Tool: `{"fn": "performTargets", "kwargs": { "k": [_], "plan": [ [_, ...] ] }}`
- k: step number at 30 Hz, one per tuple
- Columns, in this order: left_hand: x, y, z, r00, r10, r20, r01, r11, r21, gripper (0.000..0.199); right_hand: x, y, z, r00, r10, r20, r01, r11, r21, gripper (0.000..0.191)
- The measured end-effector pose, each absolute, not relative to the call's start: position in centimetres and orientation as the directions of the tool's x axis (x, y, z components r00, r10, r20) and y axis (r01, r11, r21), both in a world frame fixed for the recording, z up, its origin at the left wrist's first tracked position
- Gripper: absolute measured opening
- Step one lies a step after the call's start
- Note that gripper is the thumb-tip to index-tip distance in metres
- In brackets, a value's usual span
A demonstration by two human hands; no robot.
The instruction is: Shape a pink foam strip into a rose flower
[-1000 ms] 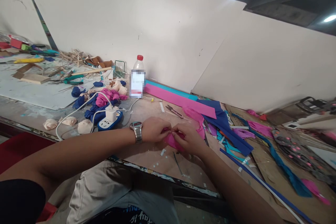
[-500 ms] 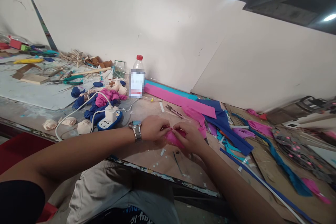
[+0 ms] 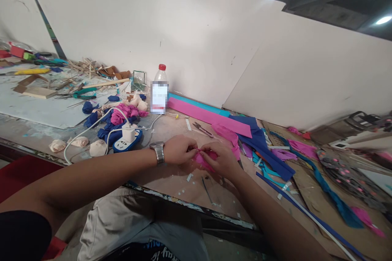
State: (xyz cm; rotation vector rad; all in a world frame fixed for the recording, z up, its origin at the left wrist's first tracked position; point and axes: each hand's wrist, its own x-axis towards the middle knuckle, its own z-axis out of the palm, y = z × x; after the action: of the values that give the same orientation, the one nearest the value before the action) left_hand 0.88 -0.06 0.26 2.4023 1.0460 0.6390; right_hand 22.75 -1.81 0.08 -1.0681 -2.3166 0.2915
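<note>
Both hands meet over the table's near part, pinching one piece of pink crepe paper (image 3: 206, 164). My left hand (image 3: 179, 149), with a metal watch on its wrist, closes thumb and fingers on the paper's left edge. From the right, my right hand (image 3: 222, 160) grips the same piece, its thumb pressed on top. Part of the paper hangs below the fingers; the rest is hidden behind them. Just beyond the hands lie a loose pink strip (image 3: 226, 135) and small dark scissors (image 3: 203, 129).
A red-capped bottle (image 3: 160, 74) stands near the white wall. To the left are a power strip (image 3: 127, 142) with white cables, crumpled paper flowers (image 3: 122, 114), and pliers (image 3: 85, 93). Folded pink paper (image 3: 211, 119) and blue paper (image 3: 275, 159) lie at the right.
Hardly anything differs. Both hands keep hold of the pink crepe paper in the same place, with only a slight shift of the fingers.
</note>
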Motion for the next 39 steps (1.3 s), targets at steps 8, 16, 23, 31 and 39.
{"fn": "performTargets", "kwargs": {
  "k": [8,16,23,31,39],
  "plan": [
    [1.04,0.21,0.25,0.614,0.775,0.146,0.466,-0.506,0.726,0.019,22.63,-1.93,0.31,-0.536,0.696,0.478,0.589,0.714,-0.378,0.006],
    [0.95,0.25,0.22,0.616,0.778,0.126,0.436,-0.469,0.768,0.035,22.54,-2.07,0.36,-0.556,0.67,0.493,0.613,0.73,-0.302,0.007],
    [0.97,0.33,-0.02,0.608,0.778,0.159,0.435,-0.494,0.753,0.026,22.34,-2.32,0.74,-0.551,0.699,0.455,0.626,0.708,-0.327,0.011],
    [0.87,0.11,0.24,0.619,0.75,0.232,0.419,-0.565,0.711,0.024,22.24,-2.36,0.7,-0.521,0.718,0.462,0.631,0.689,-0.357,0.011],
    [0.75,-0.16,0.38,0.609,0.739,0.287,0.499,-0.639,0.585,0.023,22.14,-2.35,0.6,-0.482,0.733,0.48,0.639,0.669,-0.379,0.015]
  ]
}}
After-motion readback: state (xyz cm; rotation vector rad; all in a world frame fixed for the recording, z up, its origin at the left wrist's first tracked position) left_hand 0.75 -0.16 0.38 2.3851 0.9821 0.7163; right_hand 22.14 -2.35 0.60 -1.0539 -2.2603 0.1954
